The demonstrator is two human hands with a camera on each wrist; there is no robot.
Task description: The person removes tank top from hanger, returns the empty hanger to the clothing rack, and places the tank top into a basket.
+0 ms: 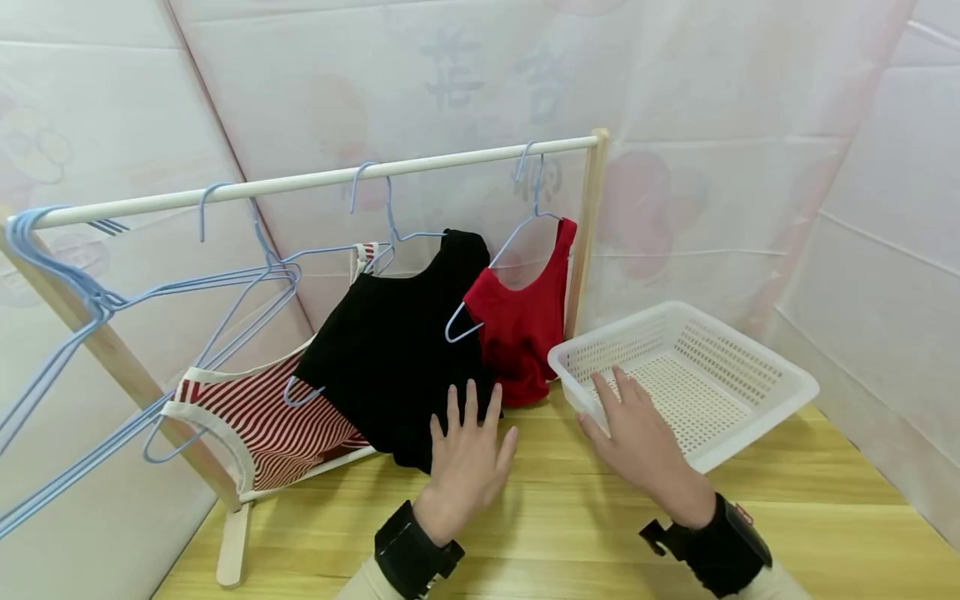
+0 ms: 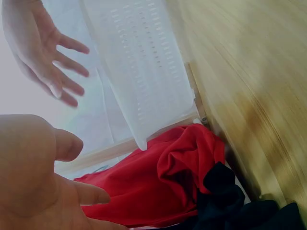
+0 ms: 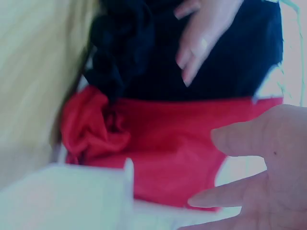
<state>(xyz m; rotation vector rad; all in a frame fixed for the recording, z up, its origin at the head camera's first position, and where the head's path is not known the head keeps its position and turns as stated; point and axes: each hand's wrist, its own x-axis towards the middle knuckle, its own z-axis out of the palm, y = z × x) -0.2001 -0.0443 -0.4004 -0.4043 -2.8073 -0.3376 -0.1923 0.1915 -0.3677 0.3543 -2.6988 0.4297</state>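
Note:
My left hand (image 1: 468,467) is held with fingers spread in front of the black tank top (image 1: 405,350), holding nothing. My right hand (image 1: 645,437), fingers extended, hovers by the near left rim of the white plastic basket (image 1: 757,425); whether it touches the rim I cannot tell. The black top hangs on a blue hanger from the rack's white rail (image 1: 300,181). To its right hangs a red tank top (image 1: 525,325), also on a blue hanger, its lower part bunched in the left wrist view. A red-and-white striped top (image 1: 277,417) hangs at the left, partly covered by the black one.
Several bare blue hangers (image 1: 97,304) crowd the rail's left end. The rack's wooden post (image 1: 587,242) stands just behind the basket's left corner. A wooden foot (image 1: 234,546) juts forward at left. The wooden tabletop (image 1: 570,517) ends against pale curtain walls.

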